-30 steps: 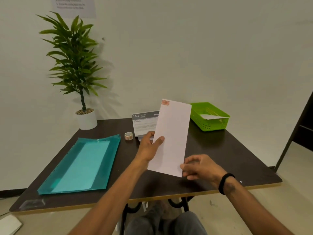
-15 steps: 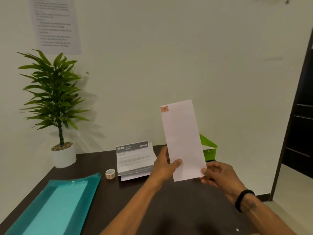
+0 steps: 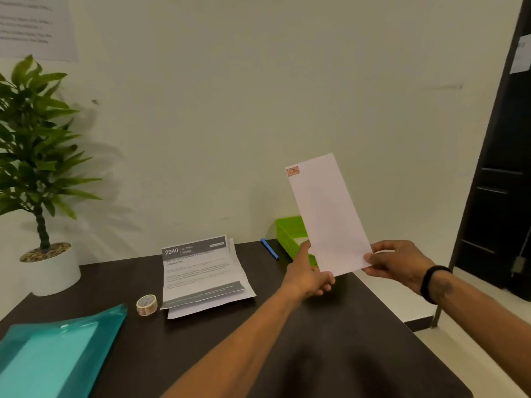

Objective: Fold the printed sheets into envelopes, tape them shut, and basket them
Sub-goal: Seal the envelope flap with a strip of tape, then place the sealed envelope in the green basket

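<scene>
I hold a white envelope (image 3: pixel 327 214) upright in the air, a red stamp mark at its top left corner. My left hand (image 3: pixel 307 275) grips its lower left edge. My right hand (image 3: pixel 393 261) pinches its lower right corner. Behind the envelope sits the green basket (image 3: pixel 290 234), partly hidden, with a white paper inside. A stack of printed sheets (image 3: pixel 201 274) lies on the dark table (image 3: pixel 258 326) to the left of my hands. A small roll of tape (image 3: pixel 147 305) stands beside the stack.
A blue pen (image 3: pixel 269 249) lies between the sheets and the basket. A teal plastic folder (image 3: pixel 51 357) covers the table's near left. A potted plant (image 3: pixel 43 196) stands at the back left. A dark door (image 3: pixel 502 182) is on the right.
The envelope and both hands moved right and up, over toward the basket. The view has swung up and to the right, so the table sits lower in the frame.
</scene>
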### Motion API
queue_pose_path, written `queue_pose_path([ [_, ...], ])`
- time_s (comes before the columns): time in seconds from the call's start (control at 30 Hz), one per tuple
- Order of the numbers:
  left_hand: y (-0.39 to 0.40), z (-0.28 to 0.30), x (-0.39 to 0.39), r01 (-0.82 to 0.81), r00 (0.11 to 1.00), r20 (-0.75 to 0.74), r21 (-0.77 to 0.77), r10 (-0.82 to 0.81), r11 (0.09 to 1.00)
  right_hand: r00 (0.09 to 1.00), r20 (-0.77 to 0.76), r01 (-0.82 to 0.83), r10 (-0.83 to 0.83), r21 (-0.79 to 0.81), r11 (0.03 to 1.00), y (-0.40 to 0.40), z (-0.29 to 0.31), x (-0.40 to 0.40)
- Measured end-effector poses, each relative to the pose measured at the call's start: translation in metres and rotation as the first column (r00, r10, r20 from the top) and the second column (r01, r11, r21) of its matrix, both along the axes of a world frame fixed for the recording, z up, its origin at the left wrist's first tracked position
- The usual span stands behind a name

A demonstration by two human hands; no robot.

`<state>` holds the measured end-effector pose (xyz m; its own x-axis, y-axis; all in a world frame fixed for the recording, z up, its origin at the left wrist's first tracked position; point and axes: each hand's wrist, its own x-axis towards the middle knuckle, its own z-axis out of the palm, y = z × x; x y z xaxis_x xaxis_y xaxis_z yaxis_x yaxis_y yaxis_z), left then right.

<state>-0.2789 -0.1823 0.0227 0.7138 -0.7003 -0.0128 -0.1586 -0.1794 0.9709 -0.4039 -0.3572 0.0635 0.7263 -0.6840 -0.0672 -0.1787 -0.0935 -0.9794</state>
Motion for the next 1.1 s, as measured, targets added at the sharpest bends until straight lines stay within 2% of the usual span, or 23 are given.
queue_pose_path([
  [0.17, -0.029, -0.016, 0.01, -0.118, 0.987, -0.108, -0.024, 0.115, 0.993, 0.991, -0.134, 0.022, -0.017, 0.036, 0.999, -0.028, -0.006, 0.022],
  [0.27, -0.041, -0.031, 0.018, -0.179, 0.972, -0.164, -0.057, 0.167, 0.982, 0.987, -0.156, 0.034, -0.022, 0.076, 0.997, -0.036, -0.009, 0.034],
  [0.37, -0.047, -0.035, 0.032, -0.231, 0.956, -0.207, -0.104, 0.206, 0.967, 0.993, -0.108, 0.055, -0.045, 0.086, 0.995, -0.039, -0.008, 0.047],
  [0.57, -0.055, -0.021, 0.067, -0.266, 0.962, -0.107, -0.167, 0.251, 0.949, 0.979, 0.164, 0.077, -0.124, 0.265, 0.961, -0.052, -0.008, 0.078],
  [0.7, -0.058, -0.012, 0.082, -0.231, 0.973, -0.03, -0.241, 0.231, 0.943, 0.971, 0.223, 0.021, -0.09, 0.298, 0.954, -0.058, -0.01, 0.092],
  [0.8, -0.058, -0.013, 0.084, -0.204, 0.977, 0.009, -0.266, 0.214, 0.942, 0.974, 0.217, 0.016, -0.065, 0.221, 0.975, -0.061, -0.019, 0.093],
  [0.9, -0.058, -0.019, 0.089, -0.224, 0.972, 0.019, -0.237, 0.235, 0.945, 0.986, 0.132, 0.103, -0.099, -0.025, 0.994, -0.065, -0.028, 0.093],
  [1.0, -0.06, -0.027, 0.095, -0.253, 0.96, 0.075, -0.181, 0.269, 0.95, 0.991, 0.017, 0.129, -0.129, -0.275, 0.953, -0.069, -0.034, 0.096],
  [1.1, -0.064, -0.032, 0.099, -0.285, 0.935, 0.183, -0.124, 0.304, 0.951, 0.986, -0.023, 0.14, -0.162, -0.395, 0.908, -0.066, -0.038, 0.102],
])
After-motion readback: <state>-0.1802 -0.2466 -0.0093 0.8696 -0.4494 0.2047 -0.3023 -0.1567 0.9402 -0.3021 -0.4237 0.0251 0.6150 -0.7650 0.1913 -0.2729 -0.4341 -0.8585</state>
